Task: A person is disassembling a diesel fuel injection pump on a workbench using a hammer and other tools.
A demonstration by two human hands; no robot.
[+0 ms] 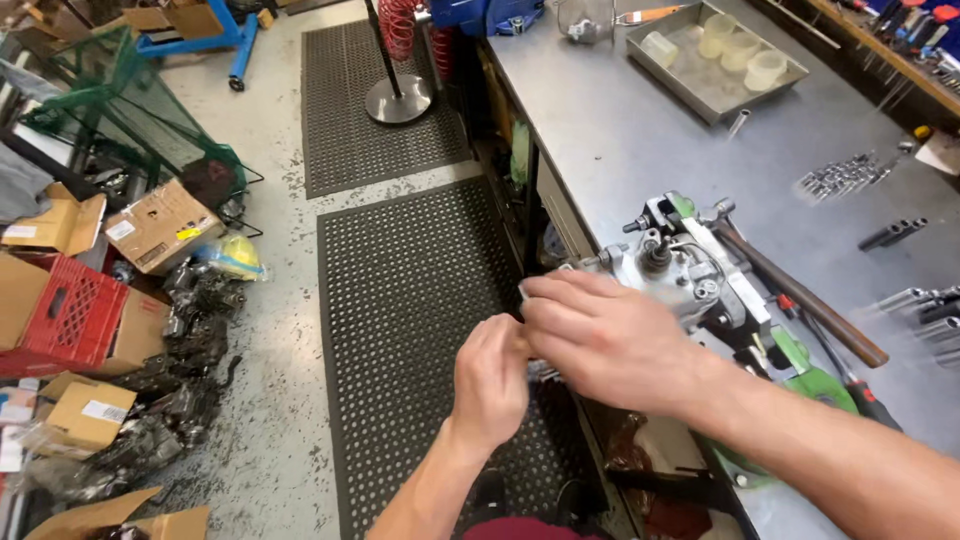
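Observation:
A grey metal pump body (672, 268) sits clamped in a green vise (812, 378) at the front edge of a steel workbench (640, 130). My right hand (600, 335) reaches across to the pump's near side, fingers curled and blurred. My left hand (490, 378) is just below and left of it, fingers closed and touching the right hand's fingertips. Whatever sits between the two hands is hidden. A brown-handled bar (810, 300) runs from the vise toward the lower right.
A metal tray (700, 90) with several clear plastic cups stands at the bench's back. Sockets (840, 178) and steel bits lie to the right. Black rubber mats (410, 300) cover the floor. Cardboard boxes (160, 225), a red crate (72, 312) and greasy parts pile at left.

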